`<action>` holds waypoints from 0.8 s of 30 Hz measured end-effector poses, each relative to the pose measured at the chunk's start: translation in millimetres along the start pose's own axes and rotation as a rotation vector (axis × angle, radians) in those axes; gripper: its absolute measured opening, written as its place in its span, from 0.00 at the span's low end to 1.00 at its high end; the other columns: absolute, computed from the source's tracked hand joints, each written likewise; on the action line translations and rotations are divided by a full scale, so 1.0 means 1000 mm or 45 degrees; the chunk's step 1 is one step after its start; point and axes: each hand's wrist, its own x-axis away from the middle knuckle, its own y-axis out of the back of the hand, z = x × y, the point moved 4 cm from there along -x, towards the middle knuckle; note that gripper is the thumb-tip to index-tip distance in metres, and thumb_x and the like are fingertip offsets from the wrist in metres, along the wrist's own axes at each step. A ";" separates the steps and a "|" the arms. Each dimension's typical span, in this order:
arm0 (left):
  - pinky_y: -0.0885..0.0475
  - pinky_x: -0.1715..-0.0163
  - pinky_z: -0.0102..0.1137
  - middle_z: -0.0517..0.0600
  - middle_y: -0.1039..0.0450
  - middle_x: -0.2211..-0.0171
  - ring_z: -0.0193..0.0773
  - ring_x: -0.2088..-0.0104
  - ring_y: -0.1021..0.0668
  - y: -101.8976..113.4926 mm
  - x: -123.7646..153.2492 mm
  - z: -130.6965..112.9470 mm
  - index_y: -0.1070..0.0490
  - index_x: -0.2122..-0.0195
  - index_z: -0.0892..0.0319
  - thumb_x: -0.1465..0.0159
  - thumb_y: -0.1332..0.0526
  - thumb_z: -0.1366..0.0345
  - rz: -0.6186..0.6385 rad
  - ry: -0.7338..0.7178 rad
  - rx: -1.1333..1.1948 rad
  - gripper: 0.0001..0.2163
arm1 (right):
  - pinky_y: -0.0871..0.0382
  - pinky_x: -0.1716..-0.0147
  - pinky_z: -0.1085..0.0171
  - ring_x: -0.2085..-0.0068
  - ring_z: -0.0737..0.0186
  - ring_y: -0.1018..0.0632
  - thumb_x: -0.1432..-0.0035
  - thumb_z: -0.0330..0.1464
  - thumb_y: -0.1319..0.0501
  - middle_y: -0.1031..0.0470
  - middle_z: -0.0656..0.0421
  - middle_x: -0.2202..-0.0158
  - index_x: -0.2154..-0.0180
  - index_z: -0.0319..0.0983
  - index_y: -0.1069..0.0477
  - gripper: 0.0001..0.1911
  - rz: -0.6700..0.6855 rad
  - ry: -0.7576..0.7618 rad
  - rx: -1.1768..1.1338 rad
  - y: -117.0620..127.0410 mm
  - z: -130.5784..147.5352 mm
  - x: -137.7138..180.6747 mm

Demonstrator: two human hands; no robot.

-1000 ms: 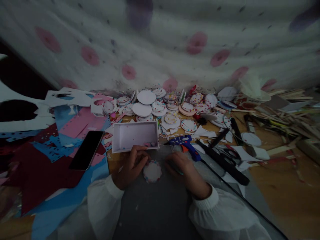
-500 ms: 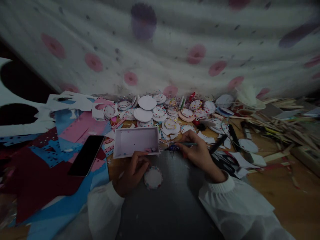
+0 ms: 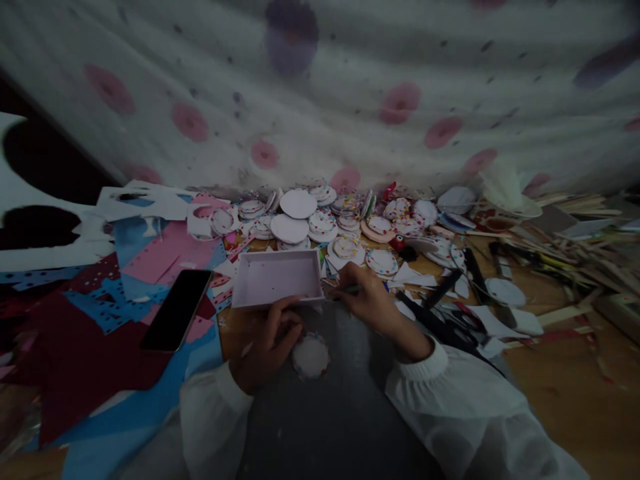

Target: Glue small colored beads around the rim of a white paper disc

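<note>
My right hand [image 3: 367,300] pinches a thin, dark pen-like tool [image 3: 346,291], its tip near the right front corner of a shallow white box [image 3: 277,280]. Whether the tip holds anything is too dark to tell. Half-curled, my left hand [image 3: 270,343] rests at the box's near side, with the index finger along the front rim and the thumb apart from it. Close to the thumb, a small white disc edged with coloured dots [image 3: 311,355] lies flat on a dark grey mat [image 3: 335,427].
Behind the box stand many stacked white discs [image 3: 297,203], several with dotted edges. A phone [image 3: 177,310] lies left on coloured sheets [image 3: 85,360]. To the right are scissors [image 3: 463,327], paper scraps and wooden strips [image 3: 570,273]. A patterned cloth [image 3: 325,100] hangs behind.
My right hand has moved left with the tool, closer to the box's corner. The purple bit near the tool's tip no longer shows. My left hand and the dotted disc stay about where they were.
</note>
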 end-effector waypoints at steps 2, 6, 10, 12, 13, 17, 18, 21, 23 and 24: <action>0.29 0.62 0.31 0.50 0.29 0.63 0.35 0.66 0.26 0.000 0.001 0.003 0.50 0.37 0.55 0.32 0.47 0.63 0.005 -0.002 -0.022 0.22 | 0.34 0.67 0.65 0.68 0.63 0.25 0.50 0.28 0.35 0.28 0.62 0.72 0.70 0.41 0.37 0.10 -0.092 -0.044 -0.108 0.010 0.001 0.006; 0.28 0.61 0.31 0.50 0.29 0.62 0.35 0.65 0.25 -0.001 0.003 0.005 0.49 0.36 0.54 0.32 0.48 0.63 0.050 -0.071 -0.077 0.23 | 0.31 0.70 0.65 0.69 0.62 0.22 0.50 0.34 0.33 0.29 0.63 0.74 0.72 0.42 0.40 0.15 -0.330 -0.169 -0.434 0.022 0.006 0.030; 0.27 0.63 0.29 0.50 0.27 0.64 0.35 0.66 0.24 0.001 0.002 -0.002 0.39 0.41 0.56 0.31 0.49 0.63 0.062 -0.057 -0.161 0.18 | 0.27 0.70 0.63 0.66 0.57 0.18 0.51 0.37 0.31 0.23 0.62 0.73 0.72 0.44 0.44 0.20 -0.423 -0.289 -0.862 0.005 0.015 0.058; 0.27 0.62 0.29 0.50 0.25 0.64 0.36 0.65 0.24 0.002 0.000 -0.008 0.31 0.49 0.57 0.32 0.48 0.63 0.055 -0.052 -0.241 0.13 | 0.27 0.72 0.64 0.66 0.56 0.18 0.52 0.37 0.30 0.22 0.62 0.74 0.72 0.44 0.44 0.21 -0.428 -0.320 -0.958 -0.007 0.019 0.068; 0.27 0.61 0.29 0.51 0.25 0.64 0.37 0.63 0.23 0.002 -0.001 -0.011 0.28 0.54 0.58 0.32 0.48 0.64 0.048 -0.069 -0.284 0.12 | 0.28 0.73 0.64 0.66 0.56 0.17 0.52 0.36 0.30 0.23 0.63 0.75 0.72 0.44 0.44 0.21 -0.413 -0.319 -0.987 -0.013 0.022 0.072; 0.27 0.58 0.31 0.51 0.24 0.64 0.39 0.61 0.23 0.000 -0.003 -0.013 0.26 0.63 0.60 0.35 0.45 0.66 0.060 -0.207 -0.364 0.08 | 0.27 0.74 0.65 0.65 0.56 0.17 0.50 0.34 0.30 0.22 0.63 0.74 0.72 0.44 0.44 0.20 -0.324 -0.286 -1.047 -0.029 0.027 0.079; 0.27 0.58 0.31 0.52 0.24 0.64 0.39 0.61 0.23 -0.001 -0.002 -0.011 0.26 0.63 0.61 0.35 0.45 0.67 0.075 -0.241 -0.361 0.08 | 0.27 0.74 0.65 0.65 0.57 0.17 0.50 0.34 0.31 0.21 0.62 0.73 0.72 0.44 0.44 0.20 -0.309 -0.281 -1.044 -0.030 0.027 0.080; 0.27 0.58 0.31 0.53 0.24 0.64 0.39 0.61 0.23 -0.003 -0.002 -0.007 0.27 0.63 0.61 0.36 0.44 0.68 0.083 -0.316 -0.348 0.07 | 0.27 0.75 0.66 0.66 0.58 0.17 0.49 0.34 0.31 0.20 0.61 0.72 0.72 0.44 0.44 0.19 -0.294 -0.269 -1.007 -0.032 0.027 0.081; 0.27 0.59 0.30 0.52 0.24 0.65 0.38 0.62 0.23 -0.002 -0.001 -0.006 0.27 0.64 0.61 0.36 0.44 0.68 0.063 -0.326 -0.355 0.07 | 0.27 0.76 0.66 0.67 0.59 0.17 0.50 0.34 0.30 0.20 0.62 0.72 0.72 0.44 0.44 0.19 -0.300 -0.268 -0.981 -0.032 0.028 0.081; 0.27 0.60 0.30 0.52 0.24 0.65 0.38 0.63 0.22 -0.002 -0.001 -0.007 0.26 0.64 0.61 0.36 0.44 0.68 0.054 -0.324 -0.359 0.07 | 0.27 0.76 0.66 0.67 0.59 0.17 0.50 0.34 0.30 0.20 0.62 0.73 0.72 0.44 0.43 0.19 -0.311 -0.267 -0.977 -0.033 0.028 0.081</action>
